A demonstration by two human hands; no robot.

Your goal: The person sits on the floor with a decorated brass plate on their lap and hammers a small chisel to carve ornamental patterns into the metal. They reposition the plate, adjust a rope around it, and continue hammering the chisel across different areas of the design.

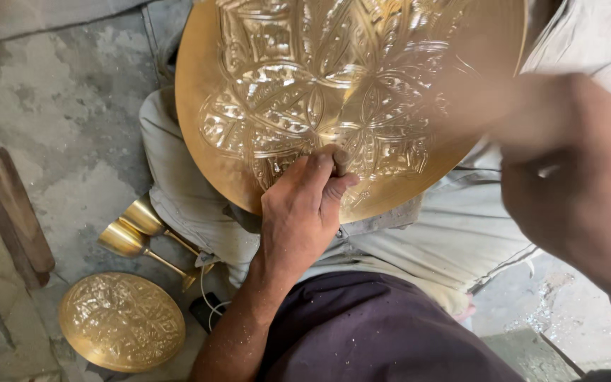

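Left hand [304,205] closed tight around a small punch [340,161] on the embossed brass tray [319,92], right hand [574,184] blurred, grip unclear

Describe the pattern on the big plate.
Embossed floral rosette with petal-shaped panels on a golden brass plate, plain smooth rim; head view.

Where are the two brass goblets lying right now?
In the head view, the two brass goblets lie on the concrete floor at lower left, just above the small embossed brass plate and beside the person's knee.
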